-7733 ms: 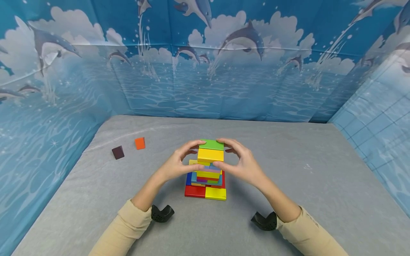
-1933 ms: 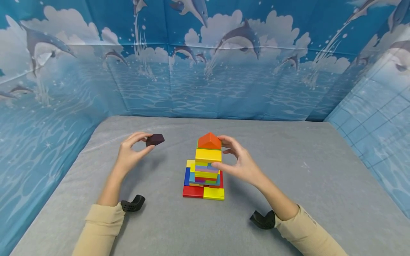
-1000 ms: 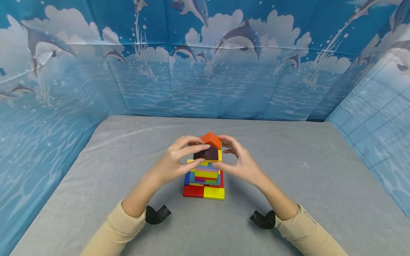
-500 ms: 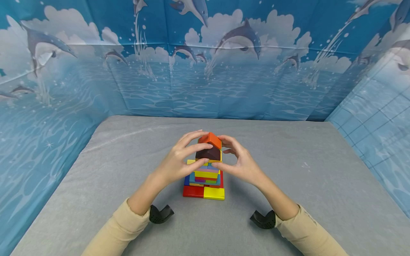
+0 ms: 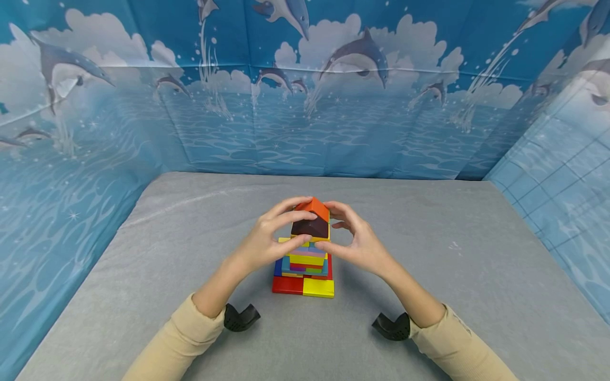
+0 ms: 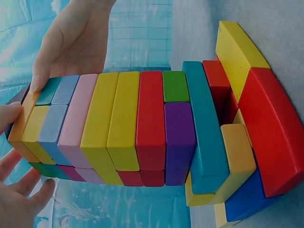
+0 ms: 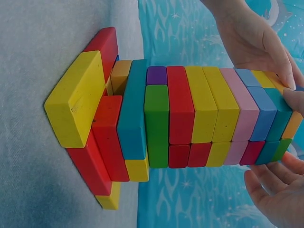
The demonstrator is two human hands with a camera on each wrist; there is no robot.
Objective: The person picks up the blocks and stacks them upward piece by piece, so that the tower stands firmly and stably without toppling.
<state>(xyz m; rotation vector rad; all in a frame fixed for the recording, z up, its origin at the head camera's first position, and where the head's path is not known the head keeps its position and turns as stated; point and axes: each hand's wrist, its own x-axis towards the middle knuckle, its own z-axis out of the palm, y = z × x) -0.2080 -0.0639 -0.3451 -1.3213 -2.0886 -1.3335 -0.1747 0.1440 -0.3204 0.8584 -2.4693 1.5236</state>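
A tall tower of coloured wooden blocks [image 5: 307, 260] stands on flat base blocks on the table. At its top sits an orange triangular block [image 5: 321, 208], and in front of it a dark brown roof-shaped block [image 5: 311, 228]. My left hand [image 5: 259, 233] pinches the dark block between thumb and index finger, with another finger against the orange one. From the right side my right hand [image 5: 359, 241] curves round the upper tower, thumb near the front. The wrist views show the tower's layers [image 6: 152, 118] sideways; the dark block appears only at the left wrist view's edge.
Red [image 5: 287, 286] and yellow [image 5: 318, 288] base blocks jut out towards me. The grey cloth-covered table [image 5: 452, 275] spreads around the tower. A blue dolphin-print curtain [image 5: 305, 137] hangs behind and at the sides.
The orange and dark blocks, earlier lying at the table's left, are now on the tower. My left hand brought the dark block in and shifted it slightly right; my right hand kept its place recently.
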